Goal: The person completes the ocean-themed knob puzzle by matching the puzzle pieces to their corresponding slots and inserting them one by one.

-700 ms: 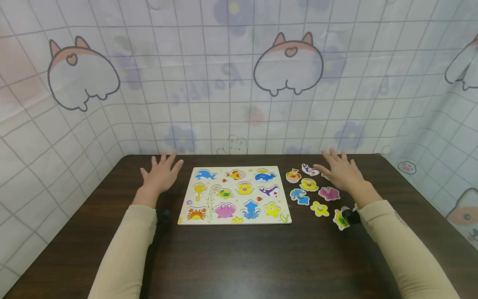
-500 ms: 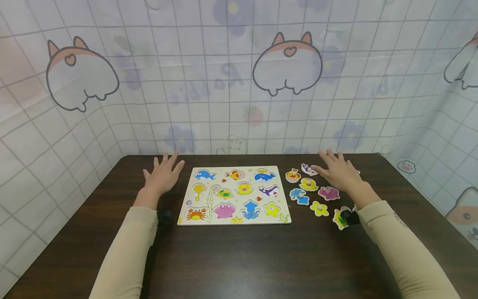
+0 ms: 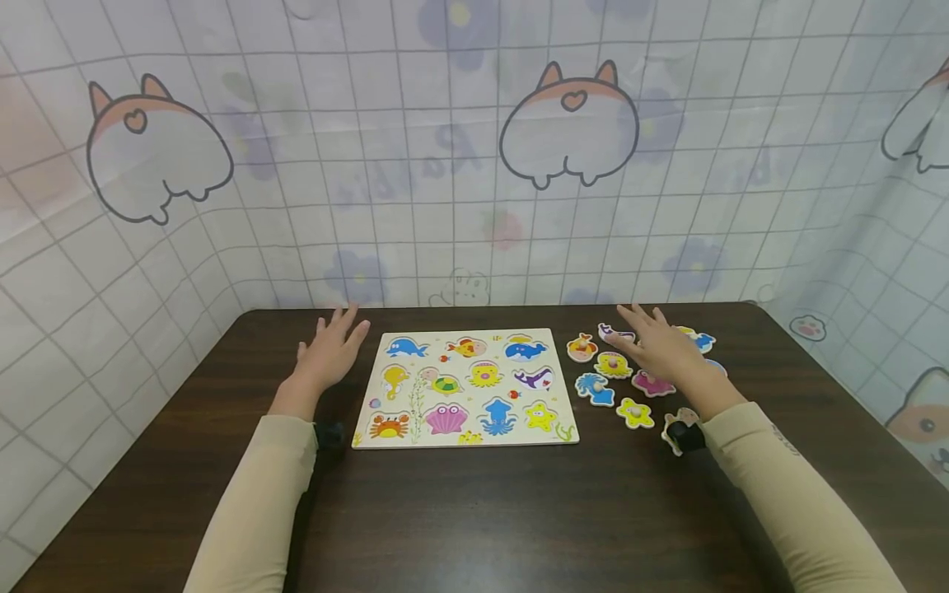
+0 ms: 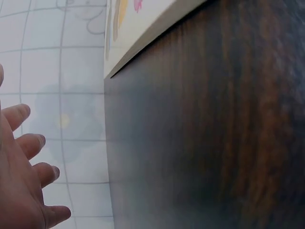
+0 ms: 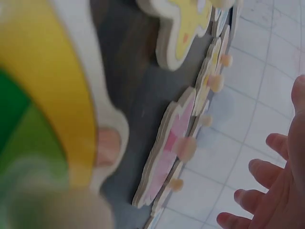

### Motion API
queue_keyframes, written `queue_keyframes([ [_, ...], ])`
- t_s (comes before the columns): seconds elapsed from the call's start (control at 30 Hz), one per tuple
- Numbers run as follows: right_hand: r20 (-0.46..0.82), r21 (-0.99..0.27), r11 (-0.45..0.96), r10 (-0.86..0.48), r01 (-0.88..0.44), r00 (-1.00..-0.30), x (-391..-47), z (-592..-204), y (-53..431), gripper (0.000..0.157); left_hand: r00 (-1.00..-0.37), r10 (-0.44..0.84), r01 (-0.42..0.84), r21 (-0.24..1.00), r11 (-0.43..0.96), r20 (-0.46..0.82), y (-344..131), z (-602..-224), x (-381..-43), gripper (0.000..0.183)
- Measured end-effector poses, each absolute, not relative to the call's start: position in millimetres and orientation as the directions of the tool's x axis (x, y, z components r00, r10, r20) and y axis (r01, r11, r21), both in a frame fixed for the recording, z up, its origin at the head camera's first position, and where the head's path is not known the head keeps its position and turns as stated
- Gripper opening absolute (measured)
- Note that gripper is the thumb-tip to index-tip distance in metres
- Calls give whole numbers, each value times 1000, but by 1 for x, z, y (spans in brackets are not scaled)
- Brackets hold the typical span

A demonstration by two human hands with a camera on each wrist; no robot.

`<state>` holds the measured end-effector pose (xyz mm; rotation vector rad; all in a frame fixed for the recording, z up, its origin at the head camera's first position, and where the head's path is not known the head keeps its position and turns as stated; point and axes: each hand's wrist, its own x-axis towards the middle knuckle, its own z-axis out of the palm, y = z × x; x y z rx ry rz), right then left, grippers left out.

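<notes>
My left hand point(image 3: 326, 354) hovers with fingers spread beside the left edge of a wooden puzzle board point(image 3: 467, 441) printed with sea animals. In the left wrist view its fingers point(image 4: 31, 145) hold nothing. My right hand point(image 3: 663, 350), fingers extended, is over the loose knobbed puzzle pieces at the board's right. Nearest it are the pink shell piece point(image 3: 652, 384), the yellow octopus piece point(image 3: 612, 365) and the purple-and-white whale piece point(image 3: 615, 333), partly covered by the hand. A turtle piece point(image 5: 52, 109) looms close in the right wrist view, below the wrist.
Other loose pieces include a yellow starfish point(image 3: 634, 413), a blue squid point(image 3: 596, 389), a fish point(image 3: 582, 347) and a blue-and-yellow whale point(image 3: 697, 338). All lie on the dark wooden table point(image 3: 474, 519). A grid-patterned cloth point(image 3: 445, 165) hangs behind the table and along both sides.
Both hands have shifted slightly inward, the right one moving left over the pieces and uncovering the blue-and-yellow whale piece. The board and pieces have not moved.
</notes>
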<state>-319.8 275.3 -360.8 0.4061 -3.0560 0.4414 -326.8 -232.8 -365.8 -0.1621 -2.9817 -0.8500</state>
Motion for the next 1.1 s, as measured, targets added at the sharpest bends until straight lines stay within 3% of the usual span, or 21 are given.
queue_keyframes([
  [0.47, 52, -345, 893, -290, -289, -956, -314, -359, 262, 68, -985, 165, 168, 535, 828, 55, -237, -381, -327, 68],
  [0.8, 76, -436, 842, -317, -317, -945, -317, -350, 257, 51, -979, 206, 175, 577, 797, 13, -244, -394, -325, 67],
  [1.1, 23, -512, 819, -289, -259, -957, -321, -349, 261, 45, -965, 261, 192, 587, 786, -34, -244, -404, -325, 67],
])
